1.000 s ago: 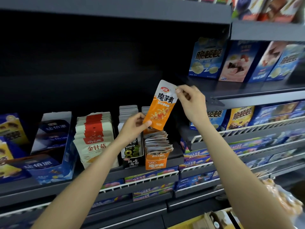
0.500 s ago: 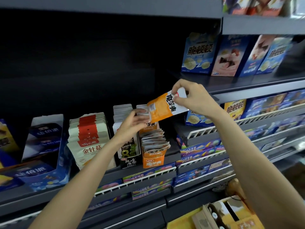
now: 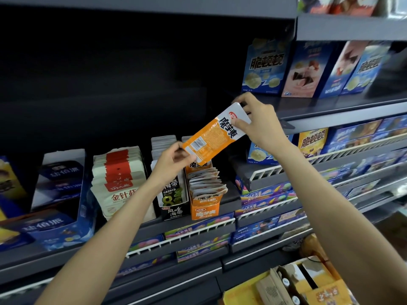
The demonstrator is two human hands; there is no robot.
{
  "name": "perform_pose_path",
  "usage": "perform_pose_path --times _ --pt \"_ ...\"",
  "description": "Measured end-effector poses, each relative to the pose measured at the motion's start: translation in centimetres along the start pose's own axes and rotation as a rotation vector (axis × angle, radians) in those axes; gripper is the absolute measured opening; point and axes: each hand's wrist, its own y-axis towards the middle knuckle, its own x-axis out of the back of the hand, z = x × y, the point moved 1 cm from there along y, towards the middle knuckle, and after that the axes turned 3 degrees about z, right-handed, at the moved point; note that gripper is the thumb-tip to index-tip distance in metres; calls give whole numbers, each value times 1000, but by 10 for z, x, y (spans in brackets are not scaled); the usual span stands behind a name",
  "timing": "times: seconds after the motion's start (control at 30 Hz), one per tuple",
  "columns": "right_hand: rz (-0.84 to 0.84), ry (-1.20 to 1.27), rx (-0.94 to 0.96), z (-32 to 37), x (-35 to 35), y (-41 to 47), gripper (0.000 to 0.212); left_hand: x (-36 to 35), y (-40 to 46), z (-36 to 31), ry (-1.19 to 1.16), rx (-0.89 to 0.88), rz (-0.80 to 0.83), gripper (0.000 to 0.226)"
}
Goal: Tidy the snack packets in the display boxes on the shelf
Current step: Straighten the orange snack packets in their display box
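I hold an orange and white snack packet (image 3: 214,134) tilted in the air above the shelf. My right hand (image 3: 255,119) pinches its white top end. My left hand (image 3: 174,159) pinches its lower end, near the barcode. Right below stands the orange display box (image 3: 204,211), full of several matching packets that lean forward unevenly. To its left are a black display box (image 3: 174,208) of seaweed packets and a white and red box of packets (image 3: 119,183).
A blue display box (image 3: 57,194) stands at the far left of the same shelf. Blue biscuit boxes (image 3: 264,67) line the higher shelf on the right. White wire rails (image 3: 198,230) front the lower shelves. An open cardboard carton (image 3: 297,285) sits at the bottom right.
The packet has tipped from nearly upright to a diagonal, with its back and barcode now facing me. Both hands kept hold of it, and my right hand swung rightward.
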Motion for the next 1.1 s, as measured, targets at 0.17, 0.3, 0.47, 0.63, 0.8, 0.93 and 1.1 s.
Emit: perform_pose_path --times 0.17,0.3,0.47,0.63,0.8,0.93,1.1 --pt "-30 21 70 2 2 -5 16 -2 2 3 32 13 5 17" --pt "99 91 53 4 12 -10 31 -3 9 10 101 53 22 18" --pt "238 13 239 2 22 -12 29 2 19 4 382 7 134 23" --pt "-88 -158 370 3 10 -15 12 5 30 -7 833 -173 295 26" --pt "-219 -357 271 9 -10 -22 15 11 41 -21 1086 -236 319 15" --pt "-143 -28 171 -4 -17 -26 15 29 51 -25 1129 -208 309 9" --pt "-145 191 102 -20 -25 -36 12 40 61 -27 1046 -93 234 7"
